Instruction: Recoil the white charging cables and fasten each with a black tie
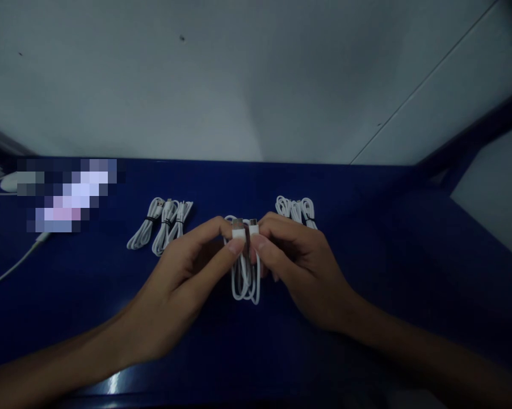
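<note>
A coiled white USB cable hangs in loops between my two hands, above the blue table. My left hand pinches it by the larger USB plug, thumb in front and index finger behind. By the smaller plug, side by side with the first, my right hand grips the same cable. Both metal plug ends point away from me. Behind my left hand lie several bundled white cables, bound with black ties. More bundled cables lie beyond my right hand, partly hidden by it.
The blue table meets a pale wall at its back edge. At the left, a blurred-out bright object has a white cord running from it. A white rounded object sits at the far left. A blue frame stands on the right.
</note>
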Demonstrator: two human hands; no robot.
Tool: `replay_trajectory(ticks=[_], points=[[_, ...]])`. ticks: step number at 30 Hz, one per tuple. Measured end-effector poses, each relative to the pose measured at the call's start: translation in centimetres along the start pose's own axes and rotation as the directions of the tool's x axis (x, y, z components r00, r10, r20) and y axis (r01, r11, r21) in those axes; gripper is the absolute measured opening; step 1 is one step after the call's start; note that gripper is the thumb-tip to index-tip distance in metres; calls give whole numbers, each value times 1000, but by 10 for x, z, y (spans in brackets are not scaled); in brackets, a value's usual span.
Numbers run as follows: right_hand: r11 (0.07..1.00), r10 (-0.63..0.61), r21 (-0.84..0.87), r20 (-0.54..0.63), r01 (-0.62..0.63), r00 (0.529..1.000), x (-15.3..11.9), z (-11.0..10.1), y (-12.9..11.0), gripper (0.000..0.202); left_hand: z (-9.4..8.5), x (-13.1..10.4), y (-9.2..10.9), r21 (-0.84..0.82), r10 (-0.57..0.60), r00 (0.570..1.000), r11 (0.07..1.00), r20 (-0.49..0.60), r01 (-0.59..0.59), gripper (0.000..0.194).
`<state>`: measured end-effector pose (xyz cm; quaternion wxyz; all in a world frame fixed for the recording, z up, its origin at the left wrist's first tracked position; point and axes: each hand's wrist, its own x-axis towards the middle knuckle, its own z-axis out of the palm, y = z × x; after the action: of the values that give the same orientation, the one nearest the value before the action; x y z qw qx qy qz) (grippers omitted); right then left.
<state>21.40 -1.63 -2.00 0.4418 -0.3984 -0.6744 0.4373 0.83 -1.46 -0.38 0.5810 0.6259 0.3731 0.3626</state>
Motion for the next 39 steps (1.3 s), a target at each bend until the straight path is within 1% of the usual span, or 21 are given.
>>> replay_trajectory(ticks=[11, 19, 27, 39], points=[[1000, -7, 5, 2, 7, 1000, 0, 0, -1, 36, -1, -2, 0, 3, -4, 1000, 1000, 1, 4, 21], [1000, 12, 3, 9, -12, 1000, 0, 0, 0, 36, -1, -3, 0, 5, 3, 1000, 1000, 1, -3, 20], [1000, 4, -2, -1, -4, 1000, 0, 1, -1, 35, -1, -3, -1, 2, -6, 1000, 1000, 5, 6, 17], [1000, 11, 6, 8, -11, 1000, 0, 1, -1, 36, -1, -2, -1, -13, -11, 1000, 1000, 1, 11, 18]])
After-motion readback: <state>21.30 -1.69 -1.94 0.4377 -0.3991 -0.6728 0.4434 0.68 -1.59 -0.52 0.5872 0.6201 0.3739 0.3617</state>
